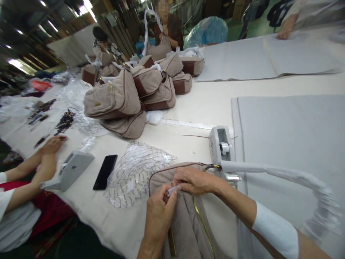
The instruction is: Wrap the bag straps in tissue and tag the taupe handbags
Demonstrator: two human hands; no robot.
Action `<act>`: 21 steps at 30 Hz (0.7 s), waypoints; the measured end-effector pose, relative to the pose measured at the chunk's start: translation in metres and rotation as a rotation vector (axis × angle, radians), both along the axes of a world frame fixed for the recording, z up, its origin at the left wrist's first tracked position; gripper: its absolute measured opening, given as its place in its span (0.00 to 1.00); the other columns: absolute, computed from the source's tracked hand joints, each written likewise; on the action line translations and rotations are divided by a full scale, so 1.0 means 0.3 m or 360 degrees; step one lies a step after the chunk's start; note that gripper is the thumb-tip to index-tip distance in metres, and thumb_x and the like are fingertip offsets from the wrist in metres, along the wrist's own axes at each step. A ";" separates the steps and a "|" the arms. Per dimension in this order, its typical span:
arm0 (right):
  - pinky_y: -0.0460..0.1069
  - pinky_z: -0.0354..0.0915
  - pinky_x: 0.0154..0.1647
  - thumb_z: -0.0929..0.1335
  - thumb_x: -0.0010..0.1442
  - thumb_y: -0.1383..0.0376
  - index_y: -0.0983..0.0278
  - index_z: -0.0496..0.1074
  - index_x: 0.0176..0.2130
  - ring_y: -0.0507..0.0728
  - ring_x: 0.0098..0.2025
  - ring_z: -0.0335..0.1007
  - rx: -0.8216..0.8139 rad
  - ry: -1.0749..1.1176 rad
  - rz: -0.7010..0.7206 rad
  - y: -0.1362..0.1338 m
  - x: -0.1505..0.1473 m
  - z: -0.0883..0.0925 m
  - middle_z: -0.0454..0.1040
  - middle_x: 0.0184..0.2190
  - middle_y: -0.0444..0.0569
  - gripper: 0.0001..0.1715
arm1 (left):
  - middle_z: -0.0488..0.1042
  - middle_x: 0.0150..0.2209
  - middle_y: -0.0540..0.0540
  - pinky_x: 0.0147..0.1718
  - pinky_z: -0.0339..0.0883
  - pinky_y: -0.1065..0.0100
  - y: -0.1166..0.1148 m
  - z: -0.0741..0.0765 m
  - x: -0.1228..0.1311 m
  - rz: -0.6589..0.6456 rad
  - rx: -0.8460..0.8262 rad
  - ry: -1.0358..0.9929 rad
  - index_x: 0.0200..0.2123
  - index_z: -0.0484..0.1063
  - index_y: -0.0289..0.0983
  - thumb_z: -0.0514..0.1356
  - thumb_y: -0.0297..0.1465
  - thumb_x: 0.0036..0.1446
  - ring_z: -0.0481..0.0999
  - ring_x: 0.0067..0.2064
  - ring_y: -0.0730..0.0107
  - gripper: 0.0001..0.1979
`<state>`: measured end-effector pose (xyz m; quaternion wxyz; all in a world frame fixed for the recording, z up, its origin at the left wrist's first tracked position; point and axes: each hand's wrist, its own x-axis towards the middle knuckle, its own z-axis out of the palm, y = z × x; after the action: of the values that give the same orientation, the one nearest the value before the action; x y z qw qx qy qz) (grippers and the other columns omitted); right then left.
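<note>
A beige fabric handbag (pixel 185 223) with a gold zipper (pixel 202 223) lies in front of me. Its strap (pixel 269 169), covered in white wrapping, trails off to the right. Over the bag's upper part, my left hand (pixel 160 212) pinches a small white strip (pixel 171 190), which may be paper or foam. From the other side, the fingers of my right hand (pixel 192 181) close on that same strip. Whatever sits inside the strip is hidden by my fingertips.
A grey tape dispenser (pixel 221 144) stands just beyond the bag. Left are crumpled printed plastic (pixel 137 172), a black phone (pixel 105 172) and another dispenser (pixel 77 171) by a co-worker's hands (pixel 54 145). Beige bags (pixel 115 93) pile up behind; grey sheets (pixel 291 133) lie right.
</note>
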<state>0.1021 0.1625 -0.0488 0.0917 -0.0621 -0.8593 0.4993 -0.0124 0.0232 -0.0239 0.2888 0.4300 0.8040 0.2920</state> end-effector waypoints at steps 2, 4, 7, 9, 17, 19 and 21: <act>0.46 0.61 0.38 0.67 0.60 0.66 0.64 0.72 0.36 0.54 0.36 0.67 0.0021 -0.0004 -0.0027 0.004 0.006 0.007 0.71 0.33 0.47 0.05 | 0.69 0.20 0.51 0.22 0.55 0.73 -0.008 0.000 0.005 -0.0027 0.0054 0.0031 0.27 0.71 0.38 0.56 0.40 0.56 0.67 0.23 0.71 0.13; 0.48 0.62 0.41 0.67 0.59 0.63 0.64 0.71 0.43 0.55 0.40 0.67 0.0116 -0.0039 -0.0175 0.017 0.020 0.013 0.72 0.37 0.49 0.11 | 0.69 0.20 0.51 0.22 0.56 0.73 -0.018 0.004 0.009 -0.0006 0.0100 0.0066 0.28 0.70 0.38 0.55 0.40 0.57 0.68 0.23 0.70 0.13; 0.54 0.60 0.48 0.67 0.58 0.58 0.65 0.62 0.57 0.63 0.48 0.66 0.0377 -0.0408 -0.0409 0.041 0.058 0.014 0.70 0.47 0.58 0.30 | 0.68 0.19 0.52 0.21 0.56 0.73 -0.031 0.027 0.011 0.0033 0.0133 0.0051 0.29 0.69 0.38 0.54 0.42 0.57 0.68 0.20 0.70 0.14; 0.56 0.62 0.44 0.68 0.56 0.57 0.65 0.59 0.60 0.67 0.47 0.68 0.0444 -0.0696 -0.0393 0.051 0.093 0.021 0.71 0.46 0.61 0.36 | 0.67 0.18 0.53 0.21 0.57 0.73 -0.040 0.049 0.011 0.0028 0.0143 -0.0009 0.30 0.69 0.38 0.53 0.42 0.58 0.67 0.20 0.71 0.14; 0.54 0.63 0.40 0.65 0.57 0.60 0.64 0.56 0.62 0.66 0.41 0.72 0.0425 -0.1027 -0.0671 0.017 0.234 0.241 0.75 0.39 0.60 0.36 | 0.69 0.23 0.52 0.28 0.59 0.71 0.011 0.134 -0.015 -0.0300 0.0335 0.0069 0.31 0.67 0.38 0.51 0.39 0.60 0.71 0.26 0.69 0.12; 0.54 0.63 0.44 0.65 0.57 0.61 0.66 0.57 0.62 0.66 0.45 0.71 0.0356 -0.1033 -0.0811 -0.020 0.256 0.278 0.74 0.43 0.61 0.35 | 0.70 0.24 0.51 0.29 0.58 0.70 0.041 0.161 -0.028 -0.0422 0.0423 0.0197 0.30 0.67 0.38 0.51 0.37 0.59 0.70 0.28 0.69 0.11; 0.54 0.64 0.45 0.65 0.57 0.61 0.66 0.57 0.61 0.65 0.47 0.70 0.0344 -0.1044 -0.0887 -0.071 0.275 0.278 0.73 0.46 0.60 0.35 | 0.69 0.23 0.51 0.28 0.58 0.70 0.061 0.185 -0.039 -0.0526 0.0410 0.0180 0.28 0.66 0.38 0.52 0.36 0.57 0.70 0.27 0.69 0.10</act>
<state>0.1846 0.1413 0.0346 -0.0488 -0.4366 -0.8406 0.3167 -0.0241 0.0416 0.0315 0.2299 0.6051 0.6934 0.3164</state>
